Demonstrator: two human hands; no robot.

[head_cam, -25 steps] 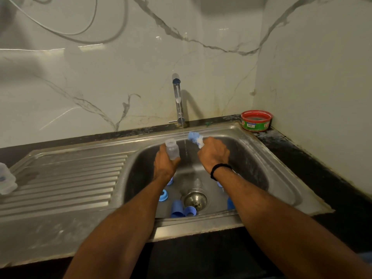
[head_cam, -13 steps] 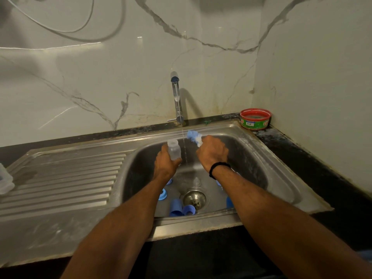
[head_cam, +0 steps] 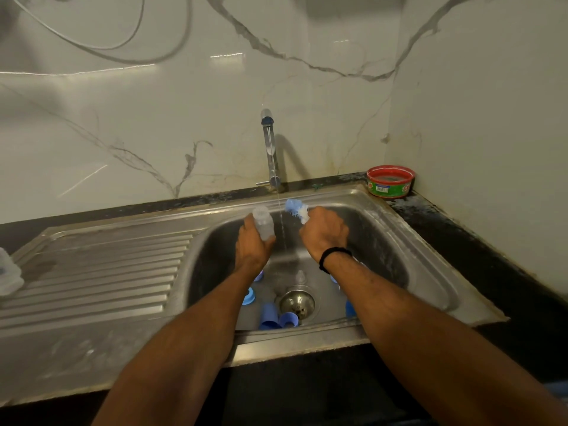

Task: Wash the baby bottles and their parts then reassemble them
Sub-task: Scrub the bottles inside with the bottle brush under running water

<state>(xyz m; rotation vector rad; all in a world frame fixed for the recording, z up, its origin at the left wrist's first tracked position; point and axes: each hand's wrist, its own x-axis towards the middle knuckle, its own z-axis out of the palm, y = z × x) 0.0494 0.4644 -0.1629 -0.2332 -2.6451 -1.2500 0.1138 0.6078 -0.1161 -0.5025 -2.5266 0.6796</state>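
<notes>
Nearest to me, two bare forearms reach over the front rim of the steel sink [head_cam: 295, 339]. Down in the basin, by the drain [head_cam: 297, 302], lie the loose blue parts: two caps [head_cam: 278, 318] side by side and a ring [head_cam: 248, 296] a little to the left, left there, I would guess, to wait their turn in the wet. Above them the left hand [head_cam: 253, 247] has its fingers wrapped round a clear baby bottle [head_cam: 263, 222], neck up and tipped slightly away, just left of the thin stream of water [head_cam: 282, 222]. The right hand [head_cam: 324, 233], a black band at its wrist, is closed round the handle of a blue-and-white bottle brush [head_cam: 296, 210], bristles pointing towards the stream. The two sit on either side of the water, apart, which looks like wetting the brush before it goes into the bottle. Out on the draining board [head_cam: 92, 272], at the far left edge, stands another clear bottle piece [head_cam: 7, 272], probably set aside to drain. Behind the hands rises the tap [head_cam: 270, 149], running, and in the back corner sits a red-and-green tub [head_cam: 389, 181], likely the soap, within reach of the right hand.
</notes>
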